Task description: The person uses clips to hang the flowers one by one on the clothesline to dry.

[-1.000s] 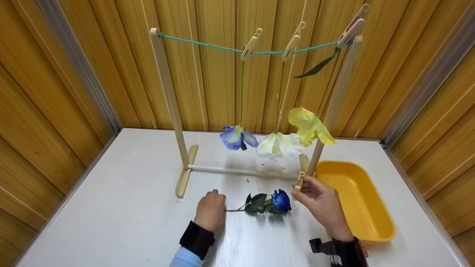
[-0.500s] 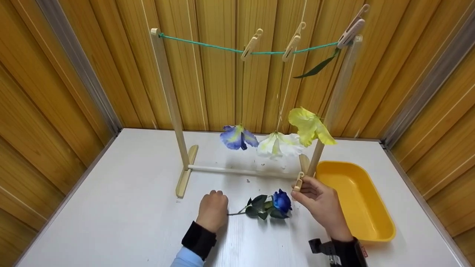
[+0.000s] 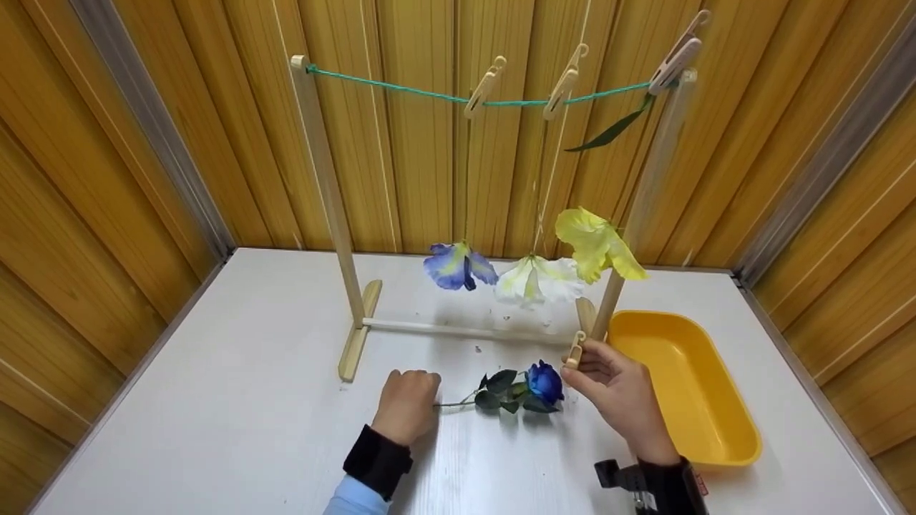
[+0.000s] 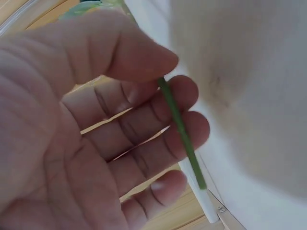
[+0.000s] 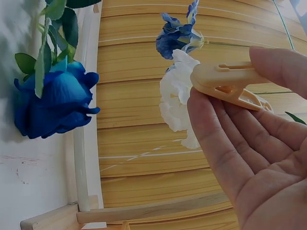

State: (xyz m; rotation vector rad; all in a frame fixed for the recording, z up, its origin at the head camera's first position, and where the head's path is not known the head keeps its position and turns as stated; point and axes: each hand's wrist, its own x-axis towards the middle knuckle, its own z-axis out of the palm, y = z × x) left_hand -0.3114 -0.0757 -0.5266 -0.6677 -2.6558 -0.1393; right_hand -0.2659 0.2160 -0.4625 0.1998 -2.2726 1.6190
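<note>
A blue rose (image 3: 545,383) with dark green leaves lies sideways just above or on the white table; I cannot tell which. My left hand (image 3: 408,405) pinches the end of its green stem (image 4: 178,122) between thumb and fingers, as the left wrist view shows. Close to the bloom, my right hand (image 3: 621,395) holds a beige clothespin (image 3: 575,350) between thumb and fingers. In the right wrist view this clothespin (image 5: 230,85) has nothing in its jaws. Behind both hands, purple (image 3: 460,265), white (image 3: 538,279) and yellow (image 3: 598,244) flowers hang head down.
A wooden frame (image 3: 325,186) carries a green line (image 3: 393,84) with clothespins (image 3: 486,87) on it. A dark leaf (image 3: 610,133) dangles by the right post (image 3: 655,172). Right of my right hand stands a yellow tray (image 3: 744,429). Wood-patterned walls (image 3: 129,250) enclose the table (image 3: 236,400).
The left hand and the rose shift slightly, and the stem tilts a little; the left hand still grips it. The right hand and its clothespin stay nearly in place.
</note>
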